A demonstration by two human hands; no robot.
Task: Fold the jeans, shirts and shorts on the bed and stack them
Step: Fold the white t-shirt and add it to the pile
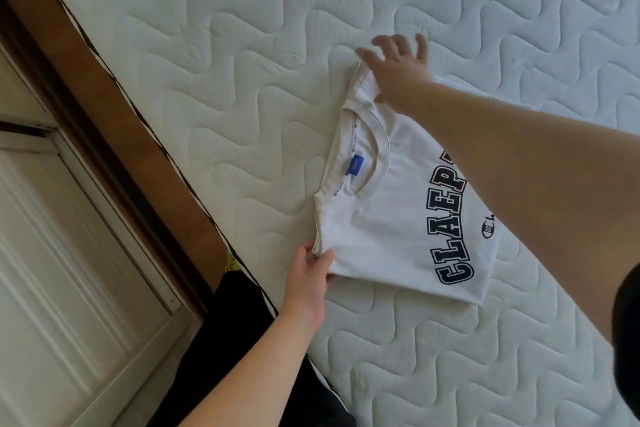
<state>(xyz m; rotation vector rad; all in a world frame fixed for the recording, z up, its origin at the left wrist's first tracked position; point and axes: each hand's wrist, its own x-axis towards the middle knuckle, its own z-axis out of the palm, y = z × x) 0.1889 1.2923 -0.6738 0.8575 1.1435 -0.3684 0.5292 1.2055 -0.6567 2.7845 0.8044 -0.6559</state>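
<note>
quilted mattress [242,45] | white folded shirt [381,218], navy lettering | left hand [311,274] pinches corner | right hand [398,69] flat, fingers spread

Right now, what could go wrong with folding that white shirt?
1. The left hand pinches only one corner of the white T-shirt; a pull there could drag the folded layers apart.
2. The right hand lies open on the far shoulder, fingers spread; if it lifts, the tucked sleeve may spring loose.
3. The shirt lies fairly near the mattress edge; a nudge that way could slide it toward the gap.
</note>
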